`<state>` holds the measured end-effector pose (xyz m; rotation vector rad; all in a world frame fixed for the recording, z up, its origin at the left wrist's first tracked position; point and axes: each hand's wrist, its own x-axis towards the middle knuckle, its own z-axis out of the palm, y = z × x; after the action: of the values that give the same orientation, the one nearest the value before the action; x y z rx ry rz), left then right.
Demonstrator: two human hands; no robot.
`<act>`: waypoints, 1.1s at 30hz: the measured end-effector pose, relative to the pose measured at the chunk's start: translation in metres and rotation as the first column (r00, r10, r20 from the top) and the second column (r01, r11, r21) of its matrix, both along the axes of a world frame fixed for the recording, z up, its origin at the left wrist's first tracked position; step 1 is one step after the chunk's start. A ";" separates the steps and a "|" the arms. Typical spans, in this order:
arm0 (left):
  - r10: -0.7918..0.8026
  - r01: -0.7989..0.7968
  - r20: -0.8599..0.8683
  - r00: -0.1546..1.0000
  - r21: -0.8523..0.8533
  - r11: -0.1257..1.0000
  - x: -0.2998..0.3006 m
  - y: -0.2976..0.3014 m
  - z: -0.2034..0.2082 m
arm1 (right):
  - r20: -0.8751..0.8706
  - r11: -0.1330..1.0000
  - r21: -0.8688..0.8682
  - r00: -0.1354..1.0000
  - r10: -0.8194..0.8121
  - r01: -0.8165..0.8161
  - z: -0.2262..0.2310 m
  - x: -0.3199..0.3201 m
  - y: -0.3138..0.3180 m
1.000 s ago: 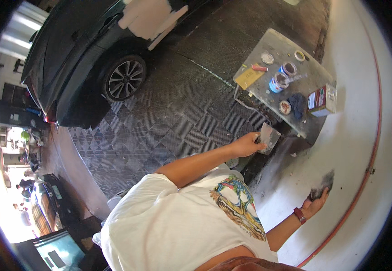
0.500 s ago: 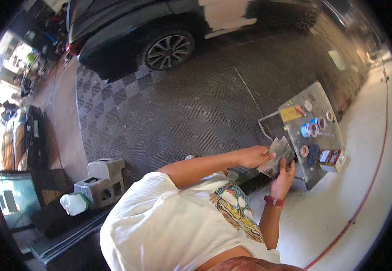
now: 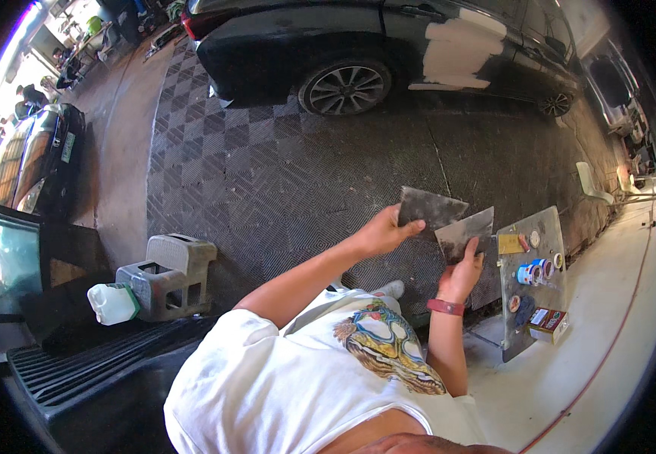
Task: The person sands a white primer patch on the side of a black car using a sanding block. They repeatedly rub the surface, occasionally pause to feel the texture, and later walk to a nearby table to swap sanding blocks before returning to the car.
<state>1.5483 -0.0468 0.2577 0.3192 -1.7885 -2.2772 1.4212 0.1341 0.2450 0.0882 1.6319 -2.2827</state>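
Observation:
My left hand (image 3: 382,231) grips a dark, thin, flat spreader (image 3: 430,209) by its near left corner, thumb on top. A second, lighter grey spreader (image 3: 467,233) with dark smears is in my right hand (image 3: 460,277), fingers and thumb closed on its lower edge. The two spreaders are side by side in the air, their edges very close; I cannot tell whether they touch. To the right of my right hand is a grey board (image 3: 513,333) bearing blue-labelled cans (image 3: 527,274), a yellow sheet (image 3: 509,244), a dark cloth (image 3: 523,310) and a box (image 3: 548,324).
A dark car (image 3: 267,57) with a pale patch (image 3: 460,49) on its side stands across the far side. Patterned mats (image 3: 290,181) cover the floor. On the left are a grey step stool (image 3: 170,284) and a white jug (image 3: 112,304). A red hose (image 3: 604,371) runs along the right.
The spreaders, held together before, are now apart, one in each hand. My left hand has moved left and up. The view has turned, showing more of the car.

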 end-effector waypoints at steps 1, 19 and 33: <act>0.090 -0.095 -0.064 0.994 -0.075 0.993 0.000 0.014 0.011 | -0.103 0.956 0.273 0.991 -0.083 0.108 0.011 0.010 -0.012; 0.350 -0.362 -0.131 0.927 -0.082 0.928 0.002 -0.048 0.012 | 0.492 0.831 -0.414 0.676 0.548 -0.373 -0.008 -0.031 -0.080; 0.488 -0.383 0.187 0.852 -0.412 0.827 -0.090 -0.072 0.063 | -0.041 0.918 0.111 0.921 0.388 -0.382 0.017 -0.166 -0.174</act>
<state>1.4586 -0.1191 0.3210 0.9250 -1.9642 -1.6052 1.2554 -0.0401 0.2618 -0.2621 1.6260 -1.9204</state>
